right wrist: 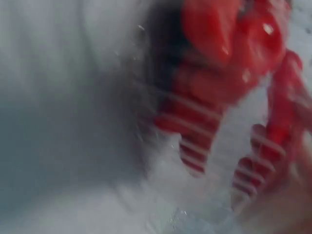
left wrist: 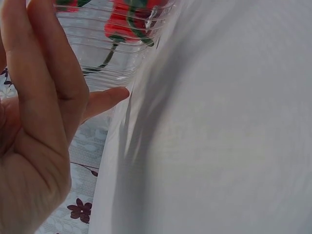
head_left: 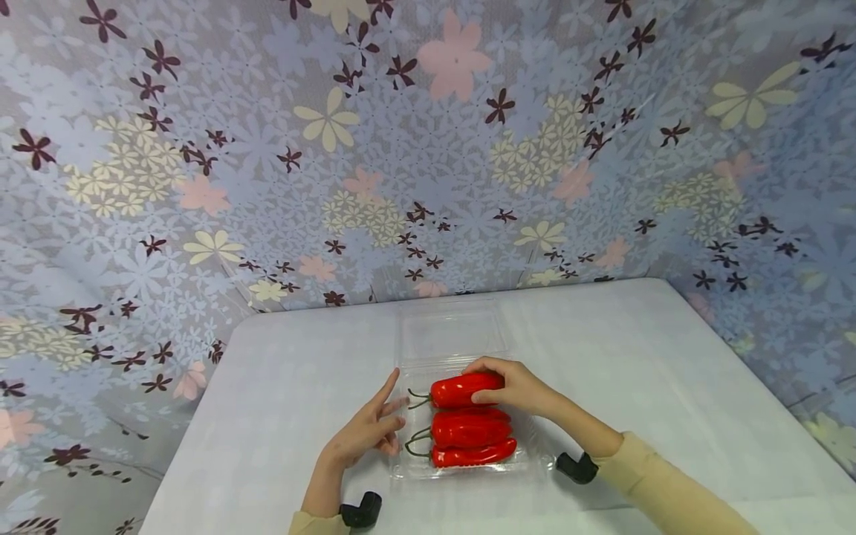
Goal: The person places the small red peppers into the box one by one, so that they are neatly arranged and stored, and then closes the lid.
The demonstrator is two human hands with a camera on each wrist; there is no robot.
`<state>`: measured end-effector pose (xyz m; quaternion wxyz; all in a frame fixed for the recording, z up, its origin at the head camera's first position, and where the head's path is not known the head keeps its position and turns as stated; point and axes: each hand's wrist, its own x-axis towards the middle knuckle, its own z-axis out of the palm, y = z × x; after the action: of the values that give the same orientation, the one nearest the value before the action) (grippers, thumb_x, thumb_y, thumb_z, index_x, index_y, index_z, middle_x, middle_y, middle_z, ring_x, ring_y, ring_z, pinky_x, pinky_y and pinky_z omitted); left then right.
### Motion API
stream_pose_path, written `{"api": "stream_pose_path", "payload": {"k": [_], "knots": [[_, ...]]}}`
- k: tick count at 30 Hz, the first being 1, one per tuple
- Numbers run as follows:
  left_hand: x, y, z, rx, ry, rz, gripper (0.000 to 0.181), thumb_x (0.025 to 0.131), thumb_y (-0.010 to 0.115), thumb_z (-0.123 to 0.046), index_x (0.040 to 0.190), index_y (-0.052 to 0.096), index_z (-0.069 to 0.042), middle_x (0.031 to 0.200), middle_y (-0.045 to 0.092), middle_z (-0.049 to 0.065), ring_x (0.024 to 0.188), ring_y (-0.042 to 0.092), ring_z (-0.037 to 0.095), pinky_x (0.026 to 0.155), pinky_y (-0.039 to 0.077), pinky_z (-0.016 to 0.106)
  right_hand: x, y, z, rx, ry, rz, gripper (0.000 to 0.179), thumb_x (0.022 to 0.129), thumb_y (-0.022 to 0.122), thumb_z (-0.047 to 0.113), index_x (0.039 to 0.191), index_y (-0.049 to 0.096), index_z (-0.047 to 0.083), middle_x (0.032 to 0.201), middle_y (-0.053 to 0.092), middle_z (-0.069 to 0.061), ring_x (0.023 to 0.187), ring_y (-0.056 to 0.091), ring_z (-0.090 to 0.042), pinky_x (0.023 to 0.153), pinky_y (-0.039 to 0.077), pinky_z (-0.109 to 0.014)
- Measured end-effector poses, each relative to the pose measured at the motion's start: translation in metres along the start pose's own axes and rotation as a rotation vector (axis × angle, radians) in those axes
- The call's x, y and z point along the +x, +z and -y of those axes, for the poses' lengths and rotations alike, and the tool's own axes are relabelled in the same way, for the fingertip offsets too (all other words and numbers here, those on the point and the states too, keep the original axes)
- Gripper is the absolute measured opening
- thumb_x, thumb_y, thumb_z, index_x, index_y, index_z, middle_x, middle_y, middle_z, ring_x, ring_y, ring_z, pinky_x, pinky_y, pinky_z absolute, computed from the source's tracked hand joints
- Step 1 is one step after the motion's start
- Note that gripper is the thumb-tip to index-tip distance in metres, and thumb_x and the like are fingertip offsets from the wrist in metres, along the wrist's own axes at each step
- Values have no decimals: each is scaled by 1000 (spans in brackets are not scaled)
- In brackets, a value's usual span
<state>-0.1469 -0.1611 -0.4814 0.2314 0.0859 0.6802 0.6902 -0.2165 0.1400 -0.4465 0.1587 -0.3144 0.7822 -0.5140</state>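
A clear plastic clamshell box point(head_left: 416, 469) lies with its lid point(head_left: 453, 333) folded back, and glossy red peppers with green stems lie side by side in its base. My right hand point(head_left: 520, 385) grips the farthest red pepper point(head_left: 456, 391) near its right end, thumb on the near side. Closer to me are the other red peppers point(head_left: 468, 429). Beside the box's left wall is my left hand point(head_left: 361, 435), fingers extended and holding nothing; in the left wrist view, one fingertip point(left wrist: 122, 92) is at the ribbed wall. The right wrist view is blurred.
The box stands on a table with a white cloth point(head_left: 615, 357). A flowered fabric point(head_left: 414, 148) hangs behind the table and along its sides. Black wrist straps or mounts point(head_left: 576, 468) show at both wrists.
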Motion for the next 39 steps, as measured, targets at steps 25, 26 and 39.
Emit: {"api": "stream_pose_path", "payload": {"k": [25,26,39], "knots": [[1,4,-5,41,7,-5,86,90,55,-2,153,4,-30,148,20,31,51,54,13,51,54,25,0,7,3,-237,18,47,40,83,73,21,118,61,4,108,64,-7,97,57,-25,84,52,-41],[0,4,-6,54,9,-11,85,90,56,-3,153,4,-30,148,20,31,52,55,13,52,54,25,0,6,3,-243,10,42,42,83,73,23,119,60,4,110,63,-9,99,57,-26,85,51,-43],[6,-48,-60,468,137,-208,71,94,58,-22,152,18,-13,141,39,26,115,53,34,92,46,49,-1,-74,23,-267,-10,-136,71,85,71,29,146,37,17,110,59,-10,90,60,-22,77,53,-41]]}}
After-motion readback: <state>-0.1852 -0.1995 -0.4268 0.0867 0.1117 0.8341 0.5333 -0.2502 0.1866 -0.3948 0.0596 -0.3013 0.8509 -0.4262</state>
